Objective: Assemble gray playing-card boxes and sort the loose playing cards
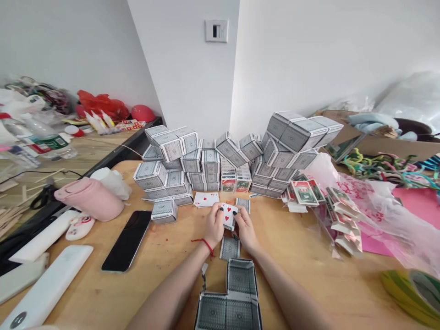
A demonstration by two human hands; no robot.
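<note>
Head view looks down on both hands meeting low over the wooden surface, with a face-up playing card pinched between them. The left hand, which has a red string at the wrist, takes the card's left side, and the right hand takes its right side. The fingers of both hands are closed narrowly on the card and hold nothing else. The card shows red hearts and sits near the middle of the surface, just in front of a stacked wall of card cubes. A face-down card lies just below the hands, and another face-up card lies a little to the left. An open assembly of folded cards stands close to the person. A dark phone and a pink pouch lie well off to the left. A heap of loose folded cards lies to the right.

The card is probably very light, thin and springy, with a slick coating, so it could slip from a loose pinch or skid on the wood. It likely bends readily but keeps a crease once pressed, so a careless squeeze would mark it for good. The opposite edges look like the best places to hold it, thumb on top and fingertips beneath, with gentle, even pressure. The cube wall behind looks loosely balanced, and a nudge could probably topple it.
</note>
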